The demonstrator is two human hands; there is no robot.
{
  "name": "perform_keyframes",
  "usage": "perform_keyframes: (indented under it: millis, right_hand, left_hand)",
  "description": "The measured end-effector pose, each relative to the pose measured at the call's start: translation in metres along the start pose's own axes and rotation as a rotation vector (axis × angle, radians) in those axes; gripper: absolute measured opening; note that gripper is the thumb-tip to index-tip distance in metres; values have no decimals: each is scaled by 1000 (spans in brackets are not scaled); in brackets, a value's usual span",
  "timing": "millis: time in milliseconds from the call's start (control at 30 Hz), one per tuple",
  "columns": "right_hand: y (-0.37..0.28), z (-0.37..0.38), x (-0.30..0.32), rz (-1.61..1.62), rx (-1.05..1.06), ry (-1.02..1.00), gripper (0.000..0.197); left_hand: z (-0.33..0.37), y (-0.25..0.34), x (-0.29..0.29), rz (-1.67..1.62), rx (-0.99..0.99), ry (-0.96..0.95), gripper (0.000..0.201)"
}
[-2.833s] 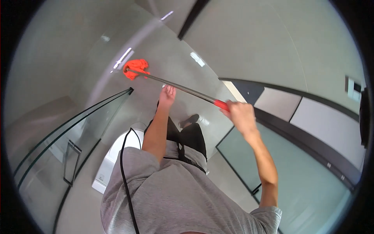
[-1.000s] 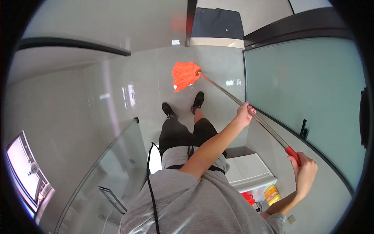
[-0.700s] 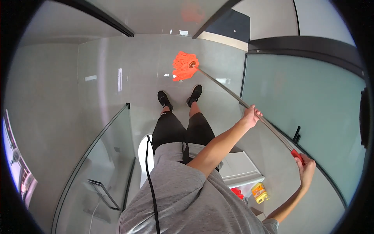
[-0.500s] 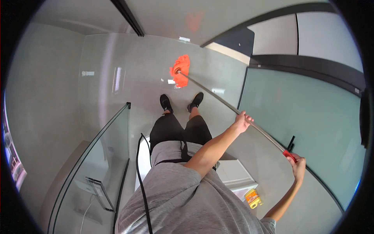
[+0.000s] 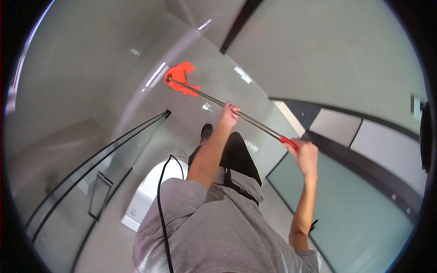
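A mop with a shaggy orange head [image 5: 181,77] and a metal pole [image 5: 259,125] runs diagonally in front of me. Its head lies on the glossy grey floor, spread out toward the far left. Partway along the pole, my left hand [image 5: 229,114] is closed around it. At the near right end, my right hand [image 5: 306,157] grips the red handle end [image 5: 288,143]. My left forearm crosses over one leg, and one dark shoe [image 5: 206,132] shows beyond it.
To the left stands a glass panel [image 5: 145,145] with a metal handle [image 5: 102,195]. Beside me is a white toilet [image 5: 159,179]. A frosted glass door [image 5: 359,214] is at right. A black cable [image 5: 161,214] hangs down along my shirt.
The mop head has slid left over the floor, and both hands have moved left and forward with the pole. My view has turned; the yellow bottle is out of sight.
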State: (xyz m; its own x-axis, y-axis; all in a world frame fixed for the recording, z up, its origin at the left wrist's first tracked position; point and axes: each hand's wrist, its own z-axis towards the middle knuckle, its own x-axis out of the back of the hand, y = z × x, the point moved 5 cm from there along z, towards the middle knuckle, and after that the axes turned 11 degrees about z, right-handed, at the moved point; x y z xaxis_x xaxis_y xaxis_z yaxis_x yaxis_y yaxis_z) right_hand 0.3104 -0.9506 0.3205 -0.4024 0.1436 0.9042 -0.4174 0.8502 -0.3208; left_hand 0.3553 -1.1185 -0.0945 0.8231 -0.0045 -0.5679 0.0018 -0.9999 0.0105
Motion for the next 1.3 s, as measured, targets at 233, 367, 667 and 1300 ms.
perform_keyframes:
  millis: [233,367,667,1300]
  right_hand:
    - [-156,165,-89,-149,337,63,39]
    - [-199,247,-144,-130,401,-85,36]
    - [-45,367,-304,366,224,-685,41]
    - [-86,335,131,-329,31,-425,29]
  left_hand:
    - [-76,213,20,92,-396,67,49]
    - [-150,237,84,-104,-536,198,46]
    - [-169,214,90,-391,-585,439,36]
    - [106,137,-221,-634,14,-153,53]
